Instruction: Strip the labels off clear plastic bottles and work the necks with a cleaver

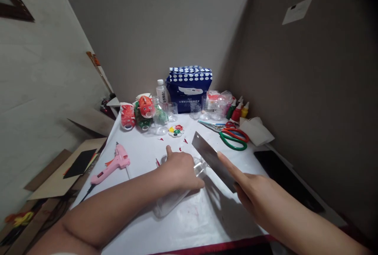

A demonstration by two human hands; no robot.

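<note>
A clear plastic bottle [169, 204] lies on its side on the white tabletop, its narrow end pointing right. My left hand [182, 170] is closed over the bottle from above and presses it down. In my right hand [251, 190] is a cleaver [213, 161], forefinger stretched along its broad blade; the handle is hidden in my grip. The blade stands by the bottle's narrow end, and whether it touches the plastic I cannot tell. Small red scraps [185, 141] lie just beyond my left hand.
A pink glue gun [119, 159] lies at left. Behind stand red painted bottle figures [128, 117], a blue bag [189, 93] and clear plastic pieces [195, 111]. Scissors [233, 138], paint bottles [236, 111], white tissues [257, 131] and a black slab [286, 178] are at right. A paint palette [176, 130] sits mid-table.
</note>
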